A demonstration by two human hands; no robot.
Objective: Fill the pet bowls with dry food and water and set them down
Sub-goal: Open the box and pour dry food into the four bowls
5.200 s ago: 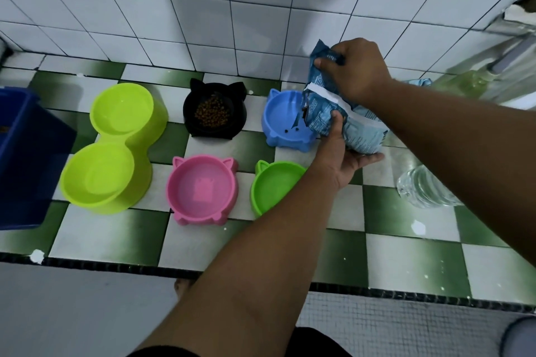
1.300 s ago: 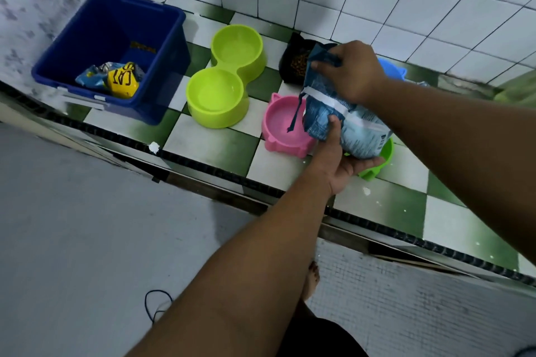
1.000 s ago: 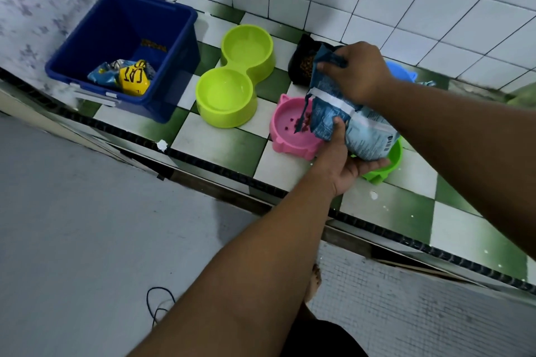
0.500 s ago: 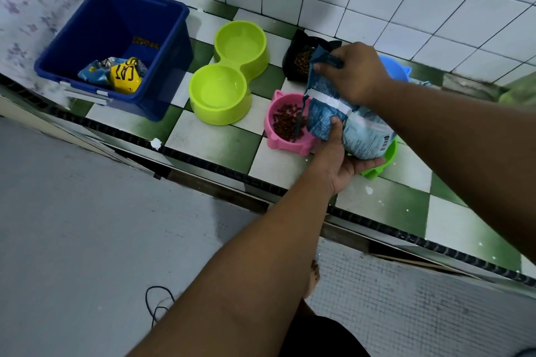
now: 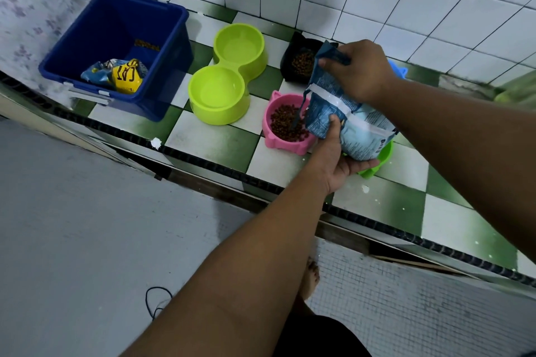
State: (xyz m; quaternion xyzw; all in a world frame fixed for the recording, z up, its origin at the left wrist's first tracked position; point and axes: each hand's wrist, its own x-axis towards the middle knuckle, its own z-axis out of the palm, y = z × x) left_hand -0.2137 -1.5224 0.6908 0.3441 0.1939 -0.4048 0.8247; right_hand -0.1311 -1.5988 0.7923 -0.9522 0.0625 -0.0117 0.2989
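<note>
A blue and white bag of dry food (image 5: 348,122) is tilted over the pink cat-eared bowl (image 5: 278,142), which holds brown kibble. My right hand (image 5: 359,69) grips the bag's top; my left hand (image 5: 339,159) supports it from below. Behind stands a black eared bowl (image 5: 298,62) with kibble. A lime double bowl (image 5: 229,75) to the left looks empty. A green bowl (image 5: 380,159) shows under the bag, and a corner of a blue bowl (image 5: 398,68) peeks out behind my right wrist.
A dark blue plastic bin (image 5: 121,46) with food packets stands at the left on the green-and-white tiled ledge (image 5: 208,139). White wall tiles rise behind. The ledge's front edge drops to a grey floor, where my bare foot (image 5: 310,278) shows.
The bag moved from the blue bowl to the pink bowl, which has filled with kibble over the last second. Both hands keep their grip on the bag.
</note>
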